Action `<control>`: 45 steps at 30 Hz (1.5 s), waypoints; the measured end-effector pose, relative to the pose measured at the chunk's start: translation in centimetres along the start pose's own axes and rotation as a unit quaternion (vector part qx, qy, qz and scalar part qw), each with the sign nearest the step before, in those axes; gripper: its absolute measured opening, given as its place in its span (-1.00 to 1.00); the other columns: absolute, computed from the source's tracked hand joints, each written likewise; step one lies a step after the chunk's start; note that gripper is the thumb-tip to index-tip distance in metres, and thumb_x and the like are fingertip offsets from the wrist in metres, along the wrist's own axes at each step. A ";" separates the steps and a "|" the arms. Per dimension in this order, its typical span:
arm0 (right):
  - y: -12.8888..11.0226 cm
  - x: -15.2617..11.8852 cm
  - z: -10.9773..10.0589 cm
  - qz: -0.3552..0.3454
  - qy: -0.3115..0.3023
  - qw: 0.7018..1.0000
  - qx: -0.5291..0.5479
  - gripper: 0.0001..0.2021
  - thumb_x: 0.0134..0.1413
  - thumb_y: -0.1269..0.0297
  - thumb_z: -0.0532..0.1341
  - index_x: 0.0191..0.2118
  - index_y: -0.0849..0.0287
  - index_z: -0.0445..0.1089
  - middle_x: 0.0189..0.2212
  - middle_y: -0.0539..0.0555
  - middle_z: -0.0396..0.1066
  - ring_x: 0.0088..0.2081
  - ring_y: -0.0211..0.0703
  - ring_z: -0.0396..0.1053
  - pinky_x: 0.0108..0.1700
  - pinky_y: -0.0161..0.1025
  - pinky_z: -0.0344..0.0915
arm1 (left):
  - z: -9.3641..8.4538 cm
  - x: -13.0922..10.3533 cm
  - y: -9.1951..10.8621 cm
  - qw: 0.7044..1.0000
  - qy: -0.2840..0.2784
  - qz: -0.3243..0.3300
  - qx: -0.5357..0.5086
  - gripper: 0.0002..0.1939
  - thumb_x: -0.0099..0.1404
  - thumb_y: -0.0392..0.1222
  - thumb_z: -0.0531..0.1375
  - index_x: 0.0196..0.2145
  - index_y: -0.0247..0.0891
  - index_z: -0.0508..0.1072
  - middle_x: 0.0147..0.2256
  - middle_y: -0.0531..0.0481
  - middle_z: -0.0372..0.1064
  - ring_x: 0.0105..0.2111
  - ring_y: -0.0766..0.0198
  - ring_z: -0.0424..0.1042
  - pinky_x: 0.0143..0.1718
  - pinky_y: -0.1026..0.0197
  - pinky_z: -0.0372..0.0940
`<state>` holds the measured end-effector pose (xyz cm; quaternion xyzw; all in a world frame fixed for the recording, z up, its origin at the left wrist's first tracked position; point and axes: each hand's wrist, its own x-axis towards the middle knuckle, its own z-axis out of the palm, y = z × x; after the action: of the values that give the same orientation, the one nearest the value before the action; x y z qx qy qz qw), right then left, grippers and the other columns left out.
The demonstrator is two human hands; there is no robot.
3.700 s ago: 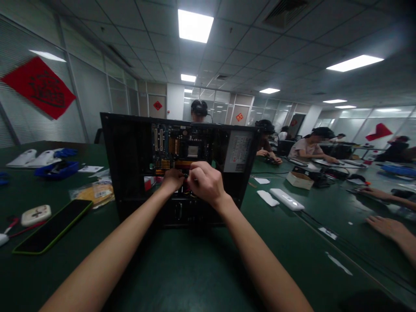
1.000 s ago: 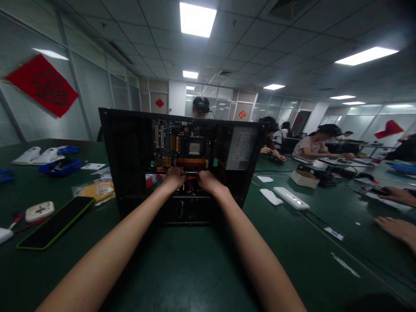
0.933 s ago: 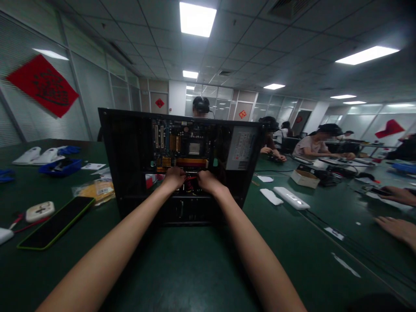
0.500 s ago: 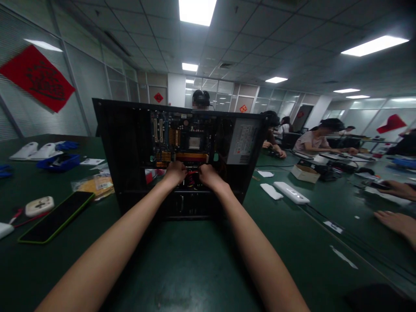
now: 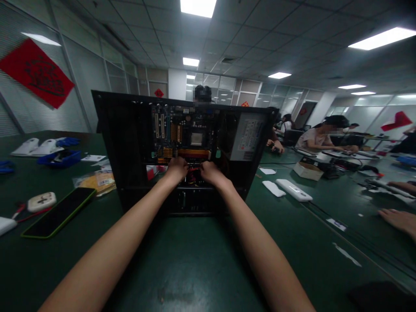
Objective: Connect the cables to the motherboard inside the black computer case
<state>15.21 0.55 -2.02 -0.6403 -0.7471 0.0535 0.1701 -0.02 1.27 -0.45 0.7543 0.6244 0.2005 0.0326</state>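
Note:
An open black computer case (image 5: 118, 130) stands upright on the green table (image 5: 191, 255) in front of me. Inside it, the motherboard (image 5: 182, 119) shows a square silver processor (image 5: 196, 138) and yellow and red memory slots (image 5: 195, 154). Both hands reach into the case just below those slots. My left hand (image 5: 177, 170) is closed, fingertips turned inward. My right hand (image 5: 209, 172) faces it, also closed. Dark and red cables (image 5: 194, 175) lie between them; whatever the fingers grip is too small and dark to tell. A grey power supply (image 5: 248, 138) sits at the case's right.
On the left lie a phone (image 5: 61, 212), a plastic bag (image 5: 99, 182) and a blue tray (image 5: 60, 159). To the right are a white power strip (image 5: 294, 190) and a small box (image 5: 308, 170). Another person's hand (image 5: 398, 220) rests at the right edge.
My view has shifted slightly. Both hands stay at almost the same spot inside the case. At the right edge, the other person's hands have moved a little.

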 end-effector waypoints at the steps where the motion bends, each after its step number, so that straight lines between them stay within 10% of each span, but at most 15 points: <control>1: 0.0 0.0 0.0 0.000 -0.004 1.000 0.005 -0.72 0.32 0.44 0.05 -0.06 0.30 0.50 -0.08 0.33 0.50 -0.03 -0.01 0.46 -0.15 -0.32 0.27 | 0.0 0.0 0.0 1.000 -0.001 0.002 -0.001 -0.73 0.34 -0.23 0.16 -0.10 -0.29 0.60 -0.10 -0.18 0.54 -0.02 0.10 0.46 -0.05 0.25 0.31; 45: -2.0 -1.2 -1.3 0.030 0.050 0.997 -0.049 -0.71 0.19 0.47 0.18 0.00 0.37 0.49 -0.12 0.38 0.48 -0.02 0.04 0.46 -0.02 -0.29 0.32 | 0.2 -0.6 -0.1 0.998 0.039 0.039 0.008 -0.67 0.39 -0.11 0.10 -0.08 -0.28 0.59 -0.08 -0.19 0.54 -0.02 0.07 0.47 0.03 0.18 0.29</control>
<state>13.87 -1.19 -0.37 -0.6720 -0.7197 -0.0098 0.1741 -0.08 0.75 -0.82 0.7700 0.5967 0.2259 -0.0058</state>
